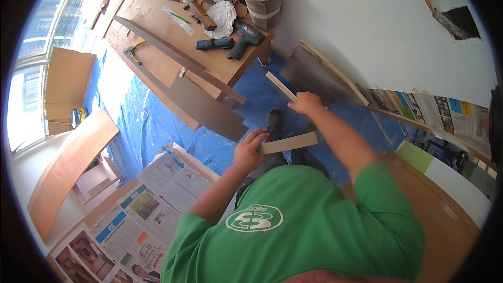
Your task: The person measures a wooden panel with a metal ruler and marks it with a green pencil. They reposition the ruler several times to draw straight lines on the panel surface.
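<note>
My left hand (248, 153) is closed on one end of a short flat greyish-beige wood strip (291, 143), which lies crosswise in front of my body. Farther forward, my right hand (306, 103) grips the near end of a second pale wood strip (280, 86), which points away toward the workbench. The two strips are apart from each other. On the workbench (157, 0) ahead lie a cordless drill (245, 39), a dark rolled pouch (215, 43), a hammer (198, 11) and crumpled white paper (222, 19).
A long dark board (178, 55) slants across the bench. Blue plastic sheeting (209, 147) covers the floor. Newspaper (141, 215) lies at the lower left, near a curved wood panel (68, 173). A dark panel (309, 71) leans on the right wall; a cylindrical bin (262, 2) stands at the bench corner.
</note>
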`<move>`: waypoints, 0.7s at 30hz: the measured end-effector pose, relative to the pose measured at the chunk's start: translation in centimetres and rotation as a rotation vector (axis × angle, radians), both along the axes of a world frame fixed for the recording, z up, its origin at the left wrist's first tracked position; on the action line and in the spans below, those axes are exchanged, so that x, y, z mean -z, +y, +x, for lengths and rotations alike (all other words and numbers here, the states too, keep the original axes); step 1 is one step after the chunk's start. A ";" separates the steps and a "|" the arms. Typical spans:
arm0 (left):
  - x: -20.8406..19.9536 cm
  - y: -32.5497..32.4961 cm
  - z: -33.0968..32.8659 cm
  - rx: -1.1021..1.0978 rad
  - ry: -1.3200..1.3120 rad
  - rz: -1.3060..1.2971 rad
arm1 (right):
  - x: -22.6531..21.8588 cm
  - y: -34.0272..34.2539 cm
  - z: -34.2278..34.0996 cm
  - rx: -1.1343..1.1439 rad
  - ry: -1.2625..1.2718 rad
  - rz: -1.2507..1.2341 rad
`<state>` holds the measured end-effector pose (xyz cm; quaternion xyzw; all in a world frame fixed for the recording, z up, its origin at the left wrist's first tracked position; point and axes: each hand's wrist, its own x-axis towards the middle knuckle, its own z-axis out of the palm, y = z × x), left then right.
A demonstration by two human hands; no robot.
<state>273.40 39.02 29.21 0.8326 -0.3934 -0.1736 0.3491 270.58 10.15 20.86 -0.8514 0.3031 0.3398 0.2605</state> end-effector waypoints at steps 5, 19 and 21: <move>-1.8 6.3 -1.2 -0.168 0.074 0.017 | 2.3 -0.1 1.3 -0.058 0.092 0.011; 4.6 26.1 -4.7 -0.616 0.130 0.428 | 1.1 0.7 5.4 0.695 -0.194 0.412; 5.7 27.6 -5.8 -0.610 0.134 0.514 | 2.0 1.7 5.9 0.777 -0.229 0.449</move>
